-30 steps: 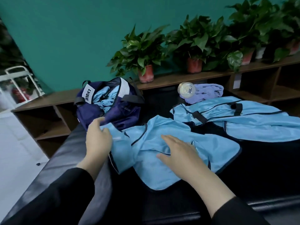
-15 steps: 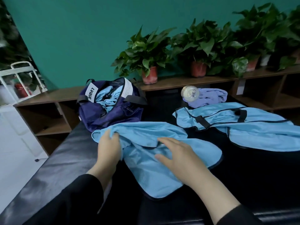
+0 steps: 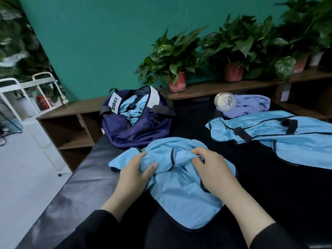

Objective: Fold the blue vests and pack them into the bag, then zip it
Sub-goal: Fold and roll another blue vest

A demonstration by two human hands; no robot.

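At frame centre, left hand (image 3: 133, 174) and right hand (image 3: 213, 168) curl their fingers into the soft mesh vest (image 3: 179, 191), bunched on the glossy black counter (image 3: 71, 194)

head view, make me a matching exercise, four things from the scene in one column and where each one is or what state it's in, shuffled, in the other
Things
1. navy duffel bag
2. vest under the hands
3. clear bottle
4. potted plant

Places or states
A. lying on its side against the purple cloth
B. standing on the wooden shelf by the teal wall
C. unzipped, with blue fabric showing inside
D. bunched on the black table, gripped by the left hand and the right hand

Pairs: 1-C, 2-D, 3-A, 4-B
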